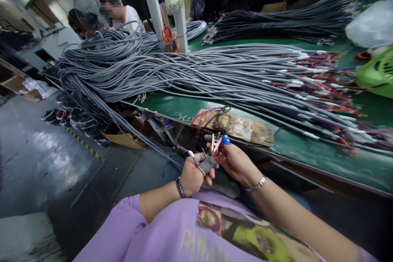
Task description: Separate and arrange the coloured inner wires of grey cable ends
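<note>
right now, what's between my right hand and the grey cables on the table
The head view shows a wooden board on the green table, between your right hand and the grey cables.

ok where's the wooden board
In the head view, right of centre, the wooden board lies at the near edge of the green table, just beyond the right hand and in front of the grey cables.
</note>
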A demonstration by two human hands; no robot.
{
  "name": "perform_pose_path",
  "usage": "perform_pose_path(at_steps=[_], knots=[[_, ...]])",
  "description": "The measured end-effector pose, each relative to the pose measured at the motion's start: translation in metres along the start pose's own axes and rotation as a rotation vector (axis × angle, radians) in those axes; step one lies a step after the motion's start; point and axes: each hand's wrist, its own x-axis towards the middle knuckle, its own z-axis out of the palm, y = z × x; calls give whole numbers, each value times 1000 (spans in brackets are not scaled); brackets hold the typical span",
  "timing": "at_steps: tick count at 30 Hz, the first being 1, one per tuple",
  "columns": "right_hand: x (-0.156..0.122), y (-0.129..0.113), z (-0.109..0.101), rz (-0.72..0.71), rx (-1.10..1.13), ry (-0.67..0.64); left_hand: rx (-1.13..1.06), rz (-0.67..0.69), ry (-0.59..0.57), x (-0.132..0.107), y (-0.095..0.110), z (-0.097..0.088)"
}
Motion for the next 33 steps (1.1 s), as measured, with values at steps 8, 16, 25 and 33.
perform_pose_path(at_steps=[8, 16, 25, 33], knots=[[10, 5, -1, 25, 83, 8, 5, -21, 32, 3, 2, 2], [5, 2, 4, 10, 106, 54, 35, -27, 58, 1, 2, 0], [7, 2, 5, -12, 79, 64, 85, -42, 52, 3, 4, 1], [0, 1, 7, 15, 136, 21, 59, -20, 69, 1, 2, -1]])
